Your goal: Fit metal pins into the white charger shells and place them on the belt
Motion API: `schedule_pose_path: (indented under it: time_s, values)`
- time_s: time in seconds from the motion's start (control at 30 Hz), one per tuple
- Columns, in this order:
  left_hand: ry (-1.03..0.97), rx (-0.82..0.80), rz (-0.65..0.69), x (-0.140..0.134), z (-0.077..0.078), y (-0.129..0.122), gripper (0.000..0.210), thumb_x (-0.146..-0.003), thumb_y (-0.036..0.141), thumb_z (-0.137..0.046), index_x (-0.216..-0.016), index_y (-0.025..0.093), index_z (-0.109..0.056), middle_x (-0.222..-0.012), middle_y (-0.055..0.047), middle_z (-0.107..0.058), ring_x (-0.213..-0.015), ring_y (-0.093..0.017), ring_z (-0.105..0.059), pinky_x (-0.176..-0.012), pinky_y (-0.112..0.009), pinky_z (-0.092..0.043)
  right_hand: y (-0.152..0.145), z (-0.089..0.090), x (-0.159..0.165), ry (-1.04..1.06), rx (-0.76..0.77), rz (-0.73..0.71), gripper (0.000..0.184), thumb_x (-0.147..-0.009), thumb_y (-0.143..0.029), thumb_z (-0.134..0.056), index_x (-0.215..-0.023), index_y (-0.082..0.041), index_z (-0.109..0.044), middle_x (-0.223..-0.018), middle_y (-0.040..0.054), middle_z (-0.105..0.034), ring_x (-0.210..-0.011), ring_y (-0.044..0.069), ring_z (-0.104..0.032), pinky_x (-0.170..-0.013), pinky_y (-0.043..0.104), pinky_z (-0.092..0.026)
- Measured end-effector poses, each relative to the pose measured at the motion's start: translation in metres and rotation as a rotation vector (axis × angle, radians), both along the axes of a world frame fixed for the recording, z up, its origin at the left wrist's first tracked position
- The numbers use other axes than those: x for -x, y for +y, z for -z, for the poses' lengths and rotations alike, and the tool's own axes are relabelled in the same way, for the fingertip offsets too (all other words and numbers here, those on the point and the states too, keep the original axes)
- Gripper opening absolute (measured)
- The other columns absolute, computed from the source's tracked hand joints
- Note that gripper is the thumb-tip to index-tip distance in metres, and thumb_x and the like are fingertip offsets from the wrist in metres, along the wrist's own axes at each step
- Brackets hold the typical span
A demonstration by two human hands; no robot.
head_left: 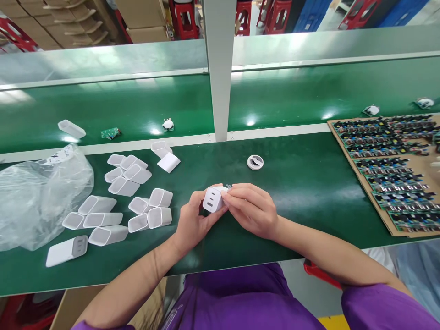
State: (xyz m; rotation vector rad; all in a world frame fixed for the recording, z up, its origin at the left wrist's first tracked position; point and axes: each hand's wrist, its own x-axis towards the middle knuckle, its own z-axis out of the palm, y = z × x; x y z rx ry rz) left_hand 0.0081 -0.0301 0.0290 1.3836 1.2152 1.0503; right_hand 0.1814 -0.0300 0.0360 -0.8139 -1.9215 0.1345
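The left hand (194, 217) grips a white three-port USB charger (212, 200) above the green bench (309, 183), the right hand's (254, 208) fingers pinching its side, white casings (160, 217) lying nearby to the left.

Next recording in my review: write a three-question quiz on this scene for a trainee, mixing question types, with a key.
1. Multiple choice: what is between the left hand and the right hand?
a) A red plastic stool
b) A white plastic block with three openings in its end face
c) A blue plastic crate

2. True or false: green circuit boards in rows lie on a brown cardboard sheet, to the right of the hands.

3. Fill in: a crumpled, clear plastic bag lies on the ______ side of the hands.

Key: 1: b. 2: true. 3: left.
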Motion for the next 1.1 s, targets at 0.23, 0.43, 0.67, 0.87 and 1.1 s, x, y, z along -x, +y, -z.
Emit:
schedule_pose_path:
  time_s: [0.23, 0.43, 0.67, 0.87, 1.1]
  values:
    - [-0.163, 0.144, 0.142, 0.003, -0.001, 0.006, 0.031, -0.074, 0.031, -0.073, -0.100, 0.022, -0.057, -0.090, -0.002, -0.066, -0.073, -0.017, -0.064, -0.063, -0.029, -0.053, 0.010, -0.006, -0.007, 0.234, 0.418, -0.126, 0.020, -0.091, -0.015, -0.056, -0.107, -0.022, -0.067, -0.090, 0.0028, -0.064, -0.083, 0.013, -0.062, -0.075, 0.027, -0.057]
    - [-0.384, 0.367, 0.275, 0.001, -0.004, 0.013, 0.027, -0.075, 0.031, -0.063, -0.098, 0.018, -0.055, -0.070, -0.001, -0.063, -0.058, -0.015, -0.061, -0.047, -0.025, -0.052, 0.015, -0.007, -0.007, 0.419, 0.737, -0.265, 0.019, -0.089, -0.026, -0.061, -0.107, -0.019, -0.067, -0.081, 0.0009, -0.060, -0.073, 0.011, -0.059, -0.068, 0.024, -0.054]
    - [-0.063, 0.255, 0.236, 0.008, -0.001, 0.010, 0.039, -0.086, 0.040, -0.050, -0.119, 0.021, -0.046, -0.061, 0.005, -0.056, -0.044, -0.010, -0.051, -0.039, -0.020, -0.039, 0.010, -0.001, 0.004, 0.523, 0.947, -0.332, 0.020, -0.084, -0.030, -0.068, -0.099, -0.016, -0.067, -0.078, 0.0004, -0.062, -0.069, 0.010, -0.060, -0.065, 0.022, -0.054]
    - [0.206, 0.029, 0.187, 0.009, -0.001, 0.011, 0.028, -0.086, 0.042, -0.047, -0.103, 0.020, -0.052, -0.076, 0.001, -0.062, -0.055, -0.012, -0.054, -0.052, -0.024, -0.041, 0.005, 0.000, 0.006, 0.551, 0.972, -0.318, 0.017, -0.083, -0.029, -0.069, -0.095, -0.017, -0.069, -0.086, 0.0023, -0.067, -0.072, 0.011, -0.064, -0.070, 0.023, -0.056]
    - [0.251, -0.070, 0.166, 0.009, 0.002, 0.012, 0.027, -0.084, 0.043, -0.049, -0.097, 0.020, -0.054, -0.084, -0.001, -0.063, -0.065, -0.014, -0.056, -0.060, -0.025, -0.042, 0.002, -0.002, 0.007, 0.568, 0.975, -0.302, 0.016, -0.083, -0.032, -0.069, -0.093, -0.019, -0.071, -0.089, 0.0023, -0.069, -0.072, 0.012, -0.067, -0.071, 0.025, -0.057]
